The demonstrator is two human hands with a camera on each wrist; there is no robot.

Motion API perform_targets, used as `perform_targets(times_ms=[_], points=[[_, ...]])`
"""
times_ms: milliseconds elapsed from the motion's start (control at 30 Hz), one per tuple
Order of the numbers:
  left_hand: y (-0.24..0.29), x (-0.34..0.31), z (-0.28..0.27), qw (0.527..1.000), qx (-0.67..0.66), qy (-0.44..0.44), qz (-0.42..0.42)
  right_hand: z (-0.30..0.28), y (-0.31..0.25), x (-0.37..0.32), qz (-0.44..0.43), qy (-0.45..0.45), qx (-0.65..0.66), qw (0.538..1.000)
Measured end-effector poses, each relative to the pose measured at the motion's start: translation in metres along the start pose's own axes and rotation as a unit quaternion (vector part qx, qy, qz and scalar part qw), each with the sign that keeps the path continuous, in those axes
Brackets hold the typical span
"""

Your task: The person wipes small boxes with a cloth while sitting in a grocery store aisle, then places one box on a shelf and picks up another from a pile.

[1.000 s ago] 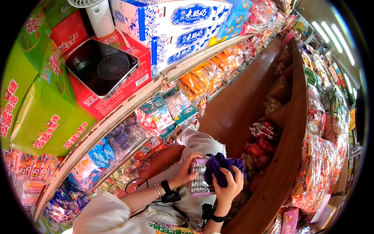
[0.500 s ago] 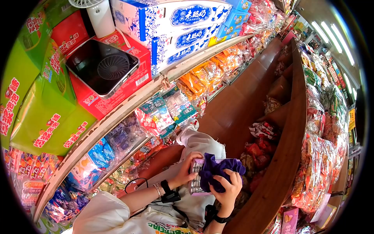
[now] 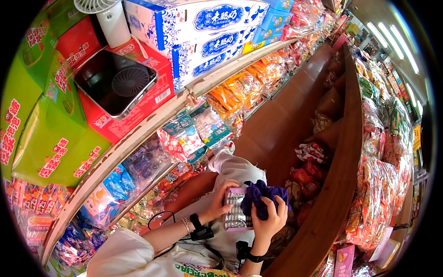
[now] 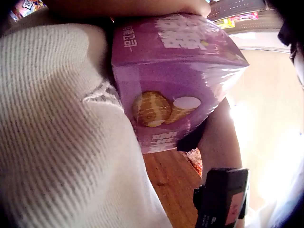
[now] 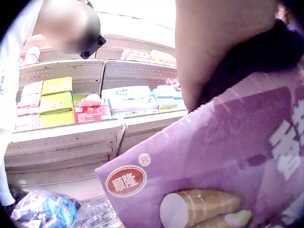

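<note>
Low over the lap in the head view, my left hand (image 3: 220, 203) grips the near-left side of a purple carton (image 3: 236, 217), thumb and fingers at its edge. Its top looks silvery and shiny. A bunched dark purple cloth (image 3: 259, 196) covers the right part of that top, and my right hand (image 3: 271, 219) holds it there with spread, bent fingers. In the left wrist view the carton (image 4: 166, 90) shows a printed taro root and white lettering. Close up in the right wrist view, the carton (image 5: 204, 156) has a red oval logo, with the cloth (image 5: 256, 57) along its top edge.
On the left, shelves carry green boxes (image 3: 69, 143), a red box (image 3: 159, 74) with a black tray (image 3: 104, 78) on it, a white fan (image 3: 110, 25) and blue-white cartons (image 3: 207, 18). A curved wooden shelf edge (image 3: 344, 184) runs along the right, beside bagged snacks (image 3: 374, 198).
The cloth slid left across the carton's top under my right hand, then moved back right. My left hand keeps its grip. The head view has shifted slightly.
</note>
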State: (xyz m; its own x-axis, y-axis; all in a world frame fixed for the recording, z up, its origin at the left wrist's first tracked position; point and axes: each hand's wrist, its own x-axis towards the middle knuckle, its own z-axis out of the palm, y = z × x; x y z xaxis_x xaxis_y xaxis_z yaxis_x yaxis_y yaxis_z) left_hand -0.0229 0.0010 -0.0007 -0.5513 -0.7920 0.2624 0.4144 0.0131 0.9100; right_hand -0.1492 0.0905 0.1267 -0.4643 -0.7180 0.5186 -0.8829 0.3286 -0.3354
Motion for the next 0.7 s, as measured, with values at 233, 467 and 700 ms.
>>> perform_targets(times_ms=[233,467,700], points=[[0.001,0.001,0.0,1.0,0.009,0.001,0.015,-0.011,0.013,0.002,-0.075,-0.053,0.038,0.995],[-0.003,-0.001,-0.001,1.0,0.003,0.006,0.025,-0.021,0.02,0.006,-0.163,-0.148,0.096,0.971],[-0.002,0.001,-0.002,1.0,0.018,0.001,0.025,0.0,0.003,-0.007,-0.029,-0.022,-0.006,0.999]])
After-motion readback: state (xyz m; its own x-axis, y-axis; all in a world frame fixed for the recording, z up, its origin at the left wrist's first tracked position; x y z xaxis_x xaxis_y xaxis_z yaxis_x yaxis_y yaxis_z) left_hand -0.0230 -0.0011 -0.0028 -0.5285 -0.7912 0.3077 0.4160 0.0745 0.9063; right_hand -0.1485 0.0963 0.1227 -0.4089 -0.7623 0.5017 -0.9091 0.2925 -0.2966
